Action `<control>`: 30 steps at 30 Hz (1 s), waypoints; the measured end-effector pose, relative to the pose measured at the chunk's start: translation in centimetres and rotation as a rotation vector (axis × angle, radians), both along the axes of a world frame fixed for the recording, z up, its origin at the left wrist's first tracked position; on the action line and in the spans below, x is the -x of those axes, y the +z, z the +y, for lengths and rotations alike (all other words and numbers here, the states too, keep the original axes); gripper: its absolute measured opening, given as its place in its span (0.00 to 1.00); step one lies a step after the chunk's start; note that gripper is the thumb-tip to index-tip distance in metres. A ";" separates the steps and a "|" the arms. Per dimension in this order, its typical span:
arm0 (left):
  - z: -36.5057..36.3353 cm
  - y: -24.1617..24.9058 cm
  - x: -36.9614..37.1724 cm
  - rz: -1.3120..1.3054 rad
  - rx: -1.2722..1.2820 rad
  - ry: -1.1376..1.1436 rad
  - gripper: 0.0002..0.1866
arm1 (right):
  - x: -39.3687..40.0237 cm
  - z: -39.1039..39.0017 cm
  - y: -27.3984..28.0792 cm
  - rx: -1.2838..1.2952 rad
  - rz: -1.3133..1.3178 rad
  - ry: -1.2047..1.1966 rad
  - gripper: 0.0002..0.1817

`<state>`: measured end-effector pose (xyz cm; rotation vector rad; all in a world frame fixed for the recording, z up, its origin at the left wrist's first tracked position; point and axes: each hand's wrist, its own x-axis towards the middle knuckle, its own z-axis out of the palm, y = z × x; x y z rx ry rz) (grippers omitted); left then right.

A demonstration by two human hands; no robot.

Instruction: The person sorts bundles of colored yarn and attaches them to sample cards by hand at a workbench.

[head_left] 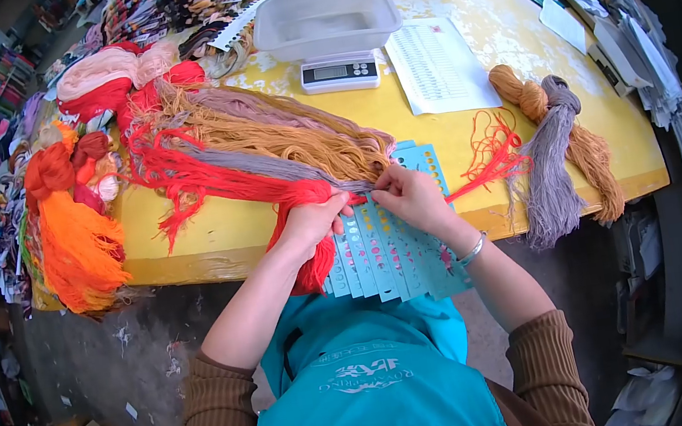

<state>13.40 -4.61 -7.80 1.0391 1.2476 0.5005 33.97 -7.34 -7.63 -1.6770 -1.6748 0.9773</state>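
My left hand (320,223) is closed around a thick bundle of red thread (300,194), which hangs over the table's front edge. Close beside it, my right hand (416,198) has thumb and forefinger pinched together, with red strands showing on both sides of it. The exact pinch point is partly hidden by the fingers. Under both hands lies an overlapping stack of turquoise punched cards (391,251), sticking out past the edge. Grey thread (299,165) and golden-brown thread (286,137) stretch across the table up to the cards.
A kitchen scale (340,74) carries a clear plastic tub (326,26), with a printed sheet (438,66) to its right. Orange skeins (77,244) hang at the left edge, a grey skein (554,172) and brown skein (594,162) at the right. Loose red strands (492,159) lie between.
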 end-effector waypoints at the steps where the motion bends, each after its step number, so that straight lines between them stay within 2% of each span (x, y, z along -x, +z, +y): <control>1: -0.1 0.3 -0.1 0.035 0.027 -0.007 0.11 | 0.0 0.0 -0.2 -0.001 -0.031 -0.002 0.14; 2: -0.1 0.1 -0.2 0.035 0.027 -0.008 0.11 | 0.1 0.0 -0.2 -0.002 -0.062 -0.004 0.15; 4: -0.1 -0.1 -0.5 -0.146 0.138 0.040 0.13 | 0.3 -0.2 -0.2 -0.054 -0.078 -0.004 0.16; 6: -0.5 0.3 -1.0 -0.297 0.140 -0.092 0.17 | 0.4 -0.3 -0.6 -0.104 -0.093 -0.004 0.16; 8: -0.8 1.1 -1.4 -0.329 0.109 -0.172 0.18 | 0.5 -0.2 -1.9 -0.220 -0.150 0.002 0.16; 9: -0.7 1.7 -1.5 -0.310 0.150 -0.163 0.16 | 0.4 -0.1 -1.9 -0.219 -0.150 0.001 0.16; 10: -0.5 1.9 -1.6 -0.290 0.191 -0.153 0.16 | 0.4 0.1 -1.8 -0.114 -0.059 -0.035 0.17; 11: -0.3 1.5 -1.8 -0.246 0.165 -0.092 0.14 | 0.4 0.3 -1.7 -0.009 0.032 -0.070 0.18; 12: -0.3 1.0 -2.1 -0.246 0.165 -0.091 0.14 | 0.3 0.4 -1.8 -0.009 0.033 -0.070 0.18; 14: -0.3 0.2 -2.9 -0.069 -0.054 -0.112 0.14 | -0.2 0.6 -2.1 -0.019 0.145 -0.009 0.18; 15: -0.2 -0.1 -3.3 0.016 -0.164 -0.194 0.13 | -0.4 0.8 -2.5 -0.020 0.144 -0.008 0.18; 16: 0.0 -0.4 -3.6 0.015 -0.165 -0.194 0.13 | -0.6 1.1 -3.0 -0.001 0.354 0.015 0.19; 17: 0.1 -0.8 -3.7 0.064 -0.351 -0.250 0.13 | -0.8 1.3 -3.4 0.019 0.564 0.037 0.20; 18: 0.2 -1.3 -3.9 0.113 -0.536 -0.305 0.13 | -0.8 1.2 -3.2 0.019 0.564 0.036 0.20; 19: 0.4 -1.9 -4.0 0.111 -0.535 -0.306 0.13 | -0.8 1.1 -2.9 0.033 0.572 0.053 0.20; 21: 0.7 -2.8 -4.2 0.236 -0.863 -0.277 0.11 | -0.7 1.1 -1.7 0.047 0.578 0.072 0.20; 23: 1.0 -2.1 -3.0 -0.287 0.215 -0.055 0.09 | -0.6 1.2 0.1 0.204 0.256 0.069 0.21; 24: 0.8 0.5 -2.6 -0.458 0.331 0.059 0.14 | -0.6 1.2 0.1 0.205 0.256 0.067 0.21; 25: 1.5 0.5 -0.9 -0.671 0.386 -0.006 0.15 | -0.6 1.3 0.0 0.206 0.198 0.081 0.22; 26: 1.9 0.6 0.7 -0.721 0.424 0.087 0.17 | -0.7 1.4 0.0 0.207 0.140 0.096 0.23; 27: 2.4 0.4 3.0 -0.846 0.389 0.061 0.18 | -0.7 1.3 0.0 0.205 0.141 0.096 0.23; 28: 2.5 1.5 4.8 -0.873 0.322 0.234 0.18 | -0.6 1.2 0.2 0.187 0.154 0.091 0.22; 29: 2.9 1.4 7.3 -1.142 0.333 0.202 0.19 | -0.4 1.1 0.3 0.168 0.168 0.090 0.22; 30: 3.1 2.0 9.5 -1.292 0.262 0.288 0.16 | -0.3 1.1 0.4 0.169 0.169 0.095 0.22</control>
